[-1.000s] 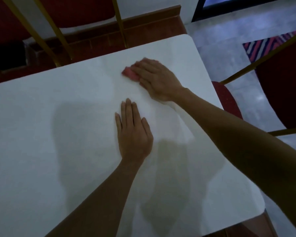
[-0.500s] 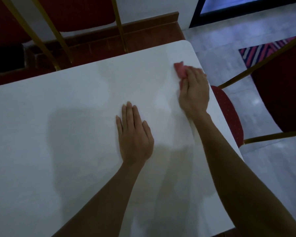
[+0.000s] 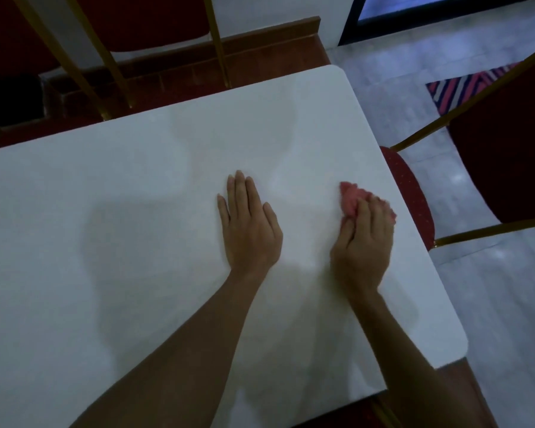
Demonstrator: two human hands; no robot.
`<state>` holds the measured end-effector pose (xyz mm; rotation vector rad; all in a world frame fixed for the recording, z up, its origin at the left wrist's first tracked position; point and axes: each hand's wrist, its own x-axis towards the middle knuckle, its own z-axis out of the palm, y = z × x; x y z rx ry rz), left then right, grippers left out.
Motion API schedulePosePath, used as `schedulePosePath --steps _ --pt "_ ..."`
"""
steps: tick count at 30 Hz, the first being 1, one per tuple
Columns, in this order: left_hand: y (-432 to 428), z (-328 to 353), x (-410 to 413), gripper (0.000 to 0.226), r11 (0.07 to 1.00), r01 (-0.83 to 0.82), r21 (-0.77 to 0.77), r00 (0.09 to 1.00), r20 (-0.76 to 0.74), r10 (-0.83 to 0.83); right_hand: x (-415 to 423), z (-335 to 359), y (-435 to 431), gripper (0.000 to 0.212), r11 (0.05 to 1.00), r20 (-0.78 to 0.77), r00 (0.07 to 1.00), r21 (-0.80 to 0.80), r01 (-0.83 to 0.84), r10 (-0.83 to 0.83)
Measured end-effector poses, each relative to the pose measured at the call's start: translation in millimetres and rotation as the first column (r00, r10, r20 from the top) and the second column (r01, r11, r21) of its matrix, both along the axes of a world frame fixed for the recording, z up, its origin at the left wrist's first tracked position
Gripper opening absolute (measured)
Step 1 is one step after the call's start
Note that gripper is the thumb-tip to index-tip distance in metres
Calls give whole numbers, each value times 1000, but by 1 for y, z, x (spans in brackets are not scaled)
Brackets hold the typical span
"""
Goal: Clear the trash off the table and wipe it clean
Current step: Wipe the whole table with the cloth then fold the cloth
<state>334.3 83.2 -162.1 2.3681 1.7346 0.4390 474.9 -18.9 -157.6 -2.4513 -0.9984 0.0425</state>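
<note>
The white table (image 3: 136,242) fills most of the view, and no trash shows on it. My left hand (image 3: 249,223) lies flat on the tabletop near its middle, fingers straight and together. My right hand (image 3: 363,242) is close to the table's right edge and holds a crumpled pink cloth (image 3: 351,199) against the surface. The cloth sticks out past my fingertips; the rest of it is hidden under the hand.
Red chairs with gold frames surround the table: one (image 3: 507,143) at the right with its seat (image 3: 411,193) tucked at the table's edge, others (image 3: 155,23) behind the far edge. A striped rug (image 3: 464,88) lies on the grey tiled floor.
My right hand has swept the pink cloth from the far middle of the table to the right edge, then back toward me. My left hand has stayed flat in place.
</note>
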Motion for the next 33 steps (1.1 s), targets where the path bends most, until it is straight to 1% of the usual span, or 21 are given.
schedulePosePath --steps 2,4,5,6,7,8,10,12,13,14,15,17,19,20,21,23,25,27,29,31,33 --pt "1 1 -2 57 999 5 -39 1000 15 -5 -46 1 -26 45 978 10 978 -40 -206 207" --pt "3 3 -5 58 996 16 -85 999 46 -13 -60 5 -61 47 855 15 858 -101 -509 513" --pt "4 3 -7 58 994 26 -104 998 64 -19 -47 7 -72 47 779 37 783 -133 -613 622" --pt "5 3 -10 59 992 36 -123 996 82 -26 -29 7 -78 48 745 70 745 -157 -649 664" --pt "3 4 -12 59 989 43 -142 994 103 -28 -10 6 -82 48 771 93 768 -166 -615 633" --pt "-3 5 -15 59 986 46 -162 992 119 -26 6 6 -82 49 844 90 844 -155 -513 529" --pt "-32 7 -25 57 983 47 -177 991 135 -23 22 9 -78 53 974 35 982 -141 -180 186" --pt "-80 8 -39 54 986 96 -138 987 140 -76 -2 9 -66 54 989 35 999 -146 33 -29" --pt "-104 6 -47 52 985 135 -111 984 131 -120 -22 9 -59 54 989 44 999 -141 35 -29" --pt "-124 4 -55 51 981 171 -86 980 114 -161 -44 10 -55 53 989 39 998 -139 -45 51" --pt "-139 3 -62 50 978 200 -65 976 95 -194 -64 10 -54 52 972 21 980 -139 -192 197" --pt "-151 1 -70 50 972 232 -34 971 71 -229 -89 10 -63 51 852 -5 861 -141 -504 509" --pt "-150 2 -71 50 971 238 -26 971 40 -237 -79 10 -77 50 727 -12 737 -151 -670 676" --pt "-150 2 -70 50 971 235 -35 972 28 -234 -63 10 -84 50 709 -21 720 -155 -688 694" --pt "-151 3 -68 50 974 224 -46 974 26 -223 -45 9 -92 51 734 -32 745 -150 -662 666" --pt "-152 5 -65 49 978 201 -55 979 42 -199 -11 7 -113 49 863 -19 870 -120 -490 492" --pt "-152 7 -65 49 978 200 -59 979 50 -197 9 9 -136 49 951 -4 958 -121 -285 287" --pt "-153 7 -66 50 975 205 -86 978 46 -202 12 7 -150 51 981 -26 989 -132 -145 143" --pt "-153 7 -65 50 976 199 -94 980 42 -195 2 8 -152 54 989 -53 996 -127 -74 67" --pt "-152 7 -66 51 977 191 -98 981 38 -188 -14 11 -160 52 974 -60 979 -108 -199 193" --pt "-153 6 -66 51 978 188 -93 982 34 -186 -17 13 -179 47 880 4 885 -116 -461 465"
